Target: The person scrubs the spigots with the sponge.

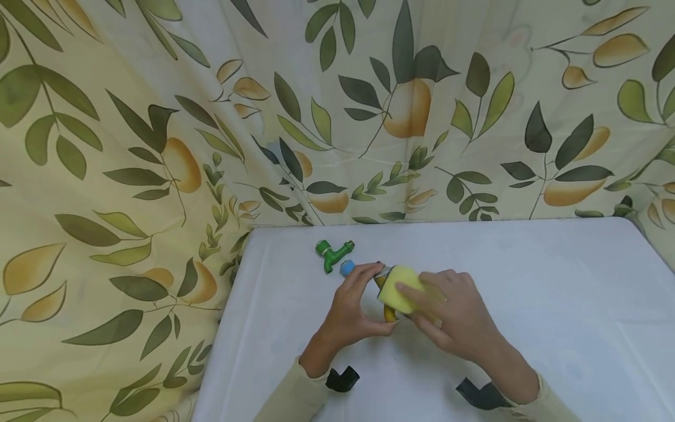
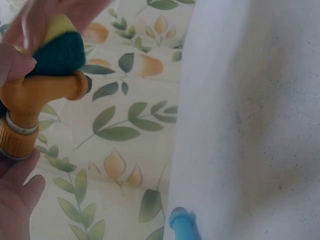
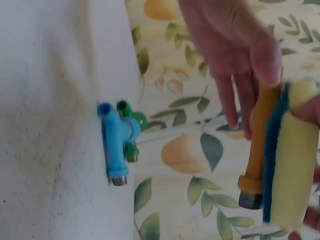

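My left hand [image 1: 345, 316] holds an orange-yellow plastic tap [image 2: 47, 90] between thumb and fingers, raised above the table. In my right hand [image 1: 464, 319] is a yellow sponge [image 1: 402, 288] with a dark green scouring side [image 2: 60, 54]. That scouring side lies against the tap's body, as the right wrist view shows along the tap [image 3: 257, 145] with its threaded metal end. From the head view, the sponge and fingers hide most of the tap. Just beyond the left fingertips lies a blue tap [image 3: 116, 142], partly covered in the head view.
A green tap [image 1: 334, 255] lies behind the blue one, near the far left of the white table [image 1: 554, 293]. Leaf-and-fruit patterned cloth [image 1: 369, 146] hangs behind and along the left side. Black pieces [image 1: 343, 380] show beside the sleeves.
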Demonstrator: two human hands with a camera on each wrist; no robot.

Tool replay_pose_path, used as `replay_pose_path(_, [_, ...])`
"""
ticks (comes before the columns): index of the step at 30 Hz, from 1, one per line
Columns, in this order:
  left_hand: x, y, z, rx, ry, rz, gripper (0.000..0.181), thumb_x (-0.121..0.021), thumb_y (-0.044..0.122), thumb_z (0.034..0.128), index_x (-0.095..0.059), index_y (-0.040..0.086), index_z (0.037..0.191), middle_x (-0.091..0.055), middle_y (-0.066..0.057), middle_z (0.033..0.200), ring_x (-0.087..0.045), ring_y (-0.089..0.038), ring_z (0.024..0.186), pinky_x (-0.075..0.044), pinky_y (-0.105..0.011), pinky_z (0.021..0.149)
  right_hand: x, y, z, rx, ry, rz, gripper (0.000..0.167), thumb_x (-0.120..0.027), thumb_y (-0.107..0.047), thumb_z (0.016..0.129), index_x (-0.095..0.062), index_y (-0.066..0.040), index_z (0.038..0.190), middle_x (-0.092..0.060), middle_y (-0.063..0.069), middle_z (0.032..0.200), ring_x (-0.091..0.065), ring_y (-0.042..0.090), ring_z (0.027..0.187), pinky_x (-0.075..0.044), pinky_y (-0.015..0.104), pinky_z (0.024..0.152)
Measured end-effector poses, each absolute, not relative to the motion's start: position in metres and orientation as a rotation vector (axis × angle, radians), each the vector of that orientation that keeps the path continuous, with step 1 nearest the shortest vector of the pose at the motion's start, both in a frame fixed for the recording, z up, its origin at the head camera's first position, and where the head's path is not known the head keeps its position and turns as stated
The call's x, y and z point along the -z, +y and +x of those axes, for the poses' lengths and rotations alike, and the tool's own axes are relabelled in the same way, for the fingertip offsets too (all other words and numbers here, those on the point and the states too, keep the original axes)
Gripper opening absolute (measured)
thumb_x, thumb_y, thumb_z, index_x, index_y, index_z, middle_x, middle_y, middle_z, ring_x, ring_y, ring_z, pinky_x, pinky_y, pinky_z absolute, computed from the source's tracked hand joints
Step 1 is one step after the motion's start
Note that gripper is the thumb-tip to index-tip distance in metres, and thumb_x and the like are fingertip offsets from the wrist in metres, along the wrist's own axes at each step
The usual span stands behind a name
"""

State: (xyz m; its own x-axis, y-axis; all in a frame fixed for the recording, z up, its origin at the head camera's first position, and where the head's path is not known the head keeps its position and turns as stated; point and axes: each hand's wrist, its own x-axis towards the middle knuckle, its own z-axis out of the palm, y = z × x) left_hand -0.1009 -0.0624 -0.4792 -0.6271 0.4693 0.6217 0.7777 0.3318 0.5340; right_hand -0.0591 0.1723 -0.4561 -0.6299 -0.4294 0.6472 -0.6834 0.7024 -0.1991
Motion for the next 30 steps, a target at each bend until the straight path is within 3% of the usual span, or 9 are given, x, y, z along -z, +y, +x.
replay_pose_path(6, [0.477,-0.064,-0.101,1.204,-2.242,-1.115,0.099,-0.096,0.022,0.0596,-0.048,0.002,0.144,-0.054,-0.014,0.139,-0.057,-0.023,0.131,-0.049,-0.030,0.111,0.454,0.175,-0.061,-0.568,-2.281,0.903,0.043,-0.042,-0.052,0.105,-0.069,-0.031,0.132,-0.067,0.008,0.111,-0.061,0.026,0.093,-0.044,0.044,0.070])
replay_pose_path(18, [0.474,-0.069,-0.102,1.268,-2.202,-1.090,0.099,-0.097,0.023,0.0590,-0.049,0.004,0.144,-0.056,-0.012,0.140,-0.059,-0.022,0.126,-0.056,-0.036,0.103,0.462,0.189,-0.061,-0.629,-2.357,0.631,0.047,-0.048,-0.053,0.101,-0.069,-0.024,0.132,-0.066,0.015,0.110,-0.057,0.028,0.090,-0.043,0.044,0.070])
replay_pose_path(30, [0.481,-0.060,-0.096,1.220,-2.224,-1.140,0.099,-0.095,0.021,0.0598,-0.047,0.003,0.144,-0.054,-0.012,0.141,-0.057,-0.022,0.131,-0.048,-0.028,0.111,0.461,0.179,-0.061,-0.710,-2.306,0.783,0.049,-0.046,-0.056,0.103,-0.069,-0.024,0.133,-0.065,0.013,0.113,-0.056,0.023,0.093,-0.044,0.040,0.074])
